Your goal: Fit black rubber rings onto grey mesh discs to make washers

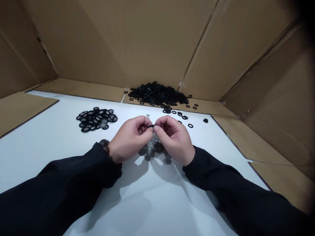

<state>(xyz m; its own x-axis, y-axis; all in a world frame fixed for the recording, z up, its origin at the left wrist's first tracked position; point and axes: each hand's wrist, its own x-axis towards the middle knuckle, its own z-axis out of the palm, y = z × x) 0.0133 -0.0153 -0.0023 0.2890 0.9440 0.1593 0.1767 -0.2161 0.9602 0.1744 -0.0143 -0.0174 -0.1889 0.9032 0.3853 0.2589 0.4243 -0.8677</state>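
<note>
Both of my hands meet over the middle of the white table, pinching one small black rubber ring [152, 126] between thumbs and fingertips. My left hand [134, 136] grips its left side, and my right hand [175, 137] its right side. The ring is seen nearly edge-on, so whether anything sits inside it cannot be made out. Below and partly behind my hands lies a loose pile of small grey discs [147, 158]. To the left is a heap of black rings with grey mesh-like discs in their centres [95, 118].
A large heap of plain black rings [157, 94] stands at the back against the cardboard wall [152, 42]. Several single rings, one of them a loose ring [190, 126], lie scattered to its front right. Flat cardboard strips [81, 89] border the white table [152, 209].
</note>
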